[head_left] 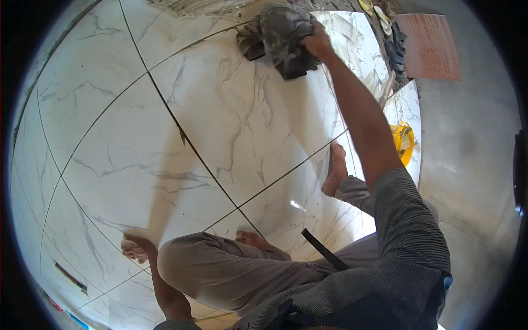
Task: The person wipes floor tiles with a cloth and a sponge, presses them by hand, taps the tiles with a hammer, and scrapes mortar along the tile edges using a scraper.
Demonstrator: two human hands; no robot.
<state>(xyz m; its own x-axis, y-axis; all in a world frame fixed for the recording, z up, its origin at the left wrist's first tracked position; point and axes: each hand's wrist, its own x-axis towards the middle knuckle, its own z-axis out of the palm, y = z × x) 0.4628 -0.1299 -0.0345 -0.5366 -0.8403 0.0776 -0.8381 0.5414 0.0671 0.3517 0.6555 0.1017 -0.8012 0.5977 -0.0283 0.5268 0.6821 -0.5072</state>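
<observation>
A bunched, dark grey wet-looking cloth (283, 38) lies on the marble-patterned floor tiles (220, 110) at the top of the head view. My right hand (317, 43) is closed on its right side, with the arm stretched far forward. Brown smears mark the tiles around and beyond the cloth. At the lower left, my left hand (136, 248) rests on the tile with its fingers apart and nothing in them. Between the hands are my bent knees and bare feet (334, 170).
A yellow plastic basket (403, 144) stands right of my right foot. Sandals (396, 49) and a reddish textured mat (429, 47) are at the upper right, beside a grey floor (467, 137). A thin dark strip (71, 278) lies on the tiles at lower left.
</observation>
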